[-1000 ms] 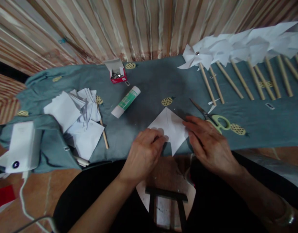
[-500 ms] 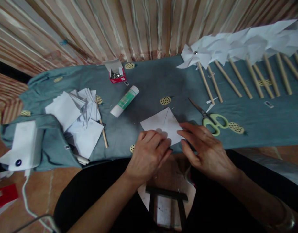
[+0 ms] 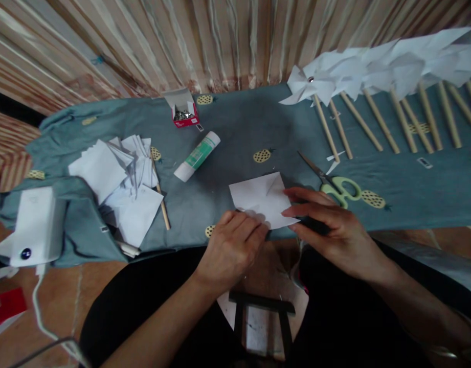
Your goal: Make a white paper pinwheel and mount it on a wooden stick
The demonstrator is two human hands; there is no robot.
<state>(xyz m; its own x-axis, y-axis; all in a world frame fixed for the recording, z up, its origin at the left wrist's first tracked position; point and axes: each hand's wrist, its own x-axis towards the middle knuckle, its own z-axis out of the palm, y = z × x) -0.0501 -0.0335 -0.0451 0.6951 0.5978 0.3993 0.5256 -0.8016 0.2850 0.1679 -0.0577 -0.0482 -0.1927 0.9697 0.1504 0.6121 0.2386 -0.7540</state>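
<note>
A square of white paper [image 3: 254,193] with slits cut in from its corners lies near the table's front edge. My left hand [image 3: 233,248] has curled fingers closed on its near left edge; the fingertips are partly hidden. At the right edge, my right hand [image 3: 329,227] holds a corner of the paper between thumb and fingers. Green-handled scissors [image 3: 340,190] lie open just beyond my right hand. A green and white glue stick [image 3: 197,157] rests on its side to the left of the paper.
A pile of cut paper squares [image 3: 105,168] lies left, with a wooden stick [image 3: 164,207] beside it. A red box [image 3: 184,119] of metal pins stands at the back. Several paper pinwheels [image 3: 312,87] on sticks line the right. A white device [image 3: 38,225] with a cable sits far left.
The paper has turned slightly and shifted right under my hands. My right thumb has moved up to the paper's near right corner. My left hand stays nearly in place.
</note>
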